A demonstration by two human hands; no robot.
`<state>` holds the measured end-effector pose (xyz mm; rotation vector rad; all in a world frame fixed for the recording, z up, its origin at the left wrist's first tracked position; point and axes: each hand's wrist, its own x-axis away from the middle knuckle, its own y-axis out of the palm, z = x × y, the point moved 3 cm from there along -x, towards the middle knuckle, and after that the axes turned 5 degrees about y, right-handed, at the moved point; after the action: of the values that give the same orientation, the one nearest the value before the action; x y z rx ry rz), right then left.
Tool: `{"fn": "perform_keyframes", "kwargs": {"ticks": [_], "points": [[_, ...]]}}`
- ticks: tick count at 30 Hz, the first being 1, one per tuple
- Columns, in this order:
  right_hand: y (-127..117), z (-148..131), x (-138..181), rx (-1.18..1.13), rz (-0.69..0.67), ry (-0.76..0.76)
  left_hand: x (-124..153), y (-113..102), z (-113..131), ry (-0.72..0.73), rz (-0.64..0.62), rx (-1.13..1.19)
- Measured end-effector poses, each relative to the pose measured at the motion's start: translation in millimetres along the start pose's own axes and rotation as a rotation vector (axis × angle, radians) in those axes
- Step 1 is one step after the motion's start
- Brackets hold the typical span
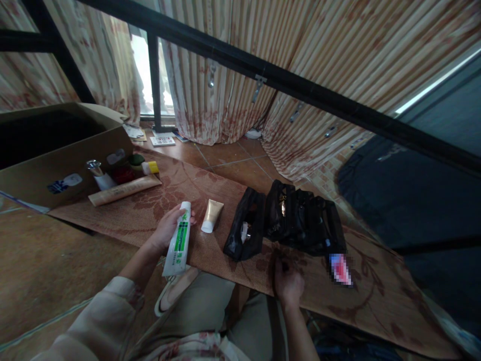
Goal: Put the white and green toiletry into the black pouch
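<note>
My left hand (167, 226) grips a white tube with green print (178, 241), cap end pointing away from me, above the near edge of a long patterned mat (158, 205). Just right of it a small beige tube (212, 215) lies on the mat. Further right sits a black mesh toiletry bag (289, 220), unfolded into several open pockets. My right hand (287, 283) rests on the mat's near edge below the bag, fingers curled, with nothing visible in it.
An open cardboard box (56, 160) stands at the far left. Beside it lie a long tan tube (126, 190), a small white bottle with a metal cap (98, 175) and small jars (137, 163). A pink item (340, 268) sits by the bag's right corner. Curtains hang behind.
</note>
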<state>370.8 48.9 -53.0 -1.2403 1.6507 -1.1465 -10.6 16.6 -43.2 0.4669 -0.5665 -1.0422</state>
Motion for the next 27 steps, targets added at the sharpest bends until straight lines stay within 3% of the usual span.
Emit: {"fn": "perform_keyframes", "kwargs": {"ticks": [27], "points": [[-1.9,-2.4,0.9,-0.004,-0.012,0.007,-1.3,-2.5,-0.6,0.064,-0.026,-0.076]]}}
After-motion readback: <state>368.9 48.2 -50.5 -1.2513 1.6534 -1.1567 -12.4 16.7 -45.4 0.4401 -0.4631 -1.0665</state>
